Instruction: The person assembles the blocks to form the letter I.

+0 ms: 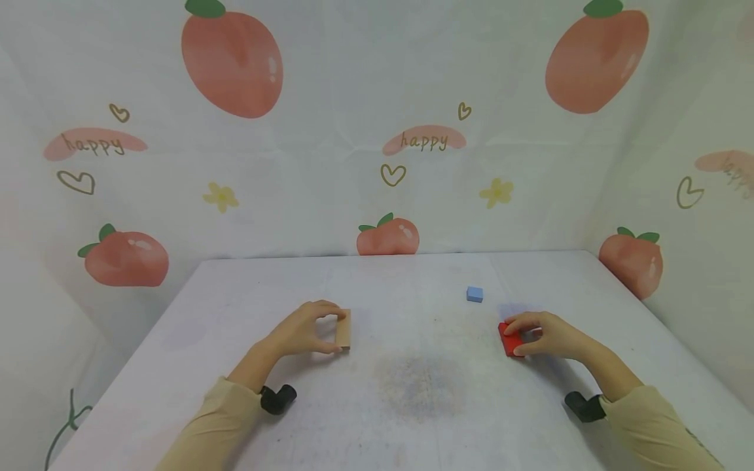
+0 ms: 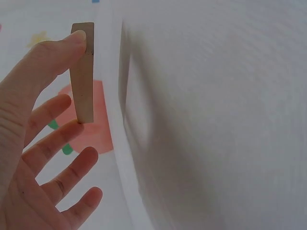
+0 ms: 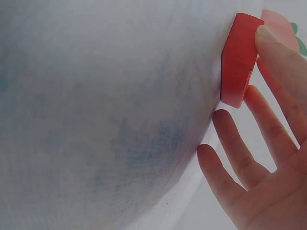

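My left hand (image 1: pixel 298 332) pinches a flat, pale wooden block (image 1: pixel 344 332) by its two ends, thumb at the near end and a finger at the far end. In the left wrist view, that wooden block (image 2: pixel 84 81) appears held up off the table, and the other fingers spread loosely below. On the right, a red block (image 1: pixel 509 343) is pinched between the thumb and fingers of my right hand (image 1: pixel 549 336). The right wrist view shows this red block (image 3: pixel 238 62) at the table surface; whether it touches cannot be told. Beyond the right hand lies a small blue block (image 1: pixel 474 294).
The white table (image 1: pixel 412 288) carries a greyish stain (image 1: pixel 419 386) in its middle. A white curtain (image 1: pixel 330 85) printed with peaches stands behind and at both sides. Black devices sit at the left wrist (image 1: pixel 278 399) and right wrist (image 1: pixel 584 407).
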### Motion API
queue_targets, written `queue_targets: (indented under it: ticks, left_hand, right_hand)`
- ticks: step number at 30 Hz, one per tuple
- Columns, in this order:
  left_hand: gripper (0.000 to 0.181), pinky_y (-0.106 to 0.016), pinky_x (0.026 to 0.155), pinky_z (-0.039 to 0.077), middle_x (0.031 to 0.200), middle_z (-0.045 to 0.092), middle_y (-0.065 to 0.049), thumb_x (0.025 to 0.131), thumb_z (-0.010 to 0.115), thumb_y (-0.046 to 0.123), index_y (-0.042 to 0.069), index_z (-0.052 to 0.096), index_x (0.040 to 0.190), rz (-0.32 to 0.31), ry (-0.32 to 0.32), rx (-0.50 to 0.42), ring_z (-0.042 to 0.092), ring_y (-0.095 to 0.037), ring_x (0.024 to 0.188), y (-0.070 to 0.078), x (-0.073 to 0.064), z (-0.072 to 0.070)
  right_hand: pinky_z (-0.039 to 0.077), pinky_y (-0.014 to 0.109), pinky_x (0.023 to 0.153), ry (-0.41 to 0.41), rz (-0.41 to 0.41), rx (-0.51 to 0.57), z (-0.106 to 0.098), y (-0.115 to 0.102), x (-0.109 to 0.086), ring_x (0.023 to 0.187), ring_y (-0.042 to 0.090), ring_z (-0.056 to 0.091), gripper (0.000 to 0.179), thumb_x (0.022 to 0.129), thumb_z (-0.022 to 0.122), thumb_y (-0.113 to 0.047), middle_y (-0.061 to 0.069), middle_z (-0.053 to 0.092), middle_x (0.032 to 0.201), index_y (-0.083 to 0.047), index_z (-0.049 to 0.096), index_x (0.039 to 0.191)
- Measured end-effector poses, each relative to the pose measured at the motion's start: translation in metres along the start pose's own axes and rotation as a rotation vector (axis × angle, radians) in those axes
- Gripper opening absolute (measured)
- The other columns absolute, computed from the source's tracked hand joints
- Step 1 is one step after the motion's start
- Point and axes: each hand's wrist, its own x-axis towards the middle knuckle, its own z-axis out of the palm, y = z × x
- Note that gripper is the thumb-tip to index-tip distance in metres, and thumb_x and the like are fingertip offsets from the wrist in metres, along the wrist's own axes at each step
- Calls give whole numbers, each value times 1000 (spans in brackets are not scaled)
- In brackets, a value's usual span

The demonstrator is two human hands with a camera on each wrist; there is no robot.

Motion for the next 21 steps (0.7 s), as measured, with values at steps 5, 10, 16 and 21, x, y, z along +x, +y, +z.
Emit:
queue_targets:
  ticks: [5, 10, 16, 21]
  left_hand:
    - [55, -48, 103, 40, 125, 60, -9, 70, 80, 31, 12, 63, 119, 13, -5, -2, 52, -30, 121, 3, 4, 2]
    - [56, -47, 102, 41, 124, 61, -8, 70, 80, 31, 12, 63, 119, 36, -7, 0, 53, -30, 120, 5, 8, 6]
    - [55, -46, 101, 42, 123, 62, -7, 70, 80, 30, 11, 63, 119, 67, 7, -3, 54, -29, 118, 7, 13, 9]
    - [54, -46, 103, 40, 125, 60, -7, 70, 80, 31, 13, 63, 118, 47, -6, -11, 52, -28, 121, 10, 17, 12]
  right_hand:
    - [49, 53, 87, 1, -3, -5, 0, 0, 0, 108, 41, 53, 31, 78, 74, -16, 26, 58, 121, -4, 68, 106]
    - [49, 53, 87, -1, -3, -7, 0, 0, 0, 109, 41, 53, 31, 78, 74, -16, 26, 58, 121, -3, 68, 106]
    - [49, 53, 87, -1, -11, -7, 0, 0, 1, 109, 42, 53, 32, 78, 74, -16, 26, 58, 121, -3, 68, 106]
    - [49, 53, 87, 0, -12, -9, 0, 1, 1, 108, 41, 53, 32, 78, 74, -16, 26, 58, 121, -3, 67, 106]
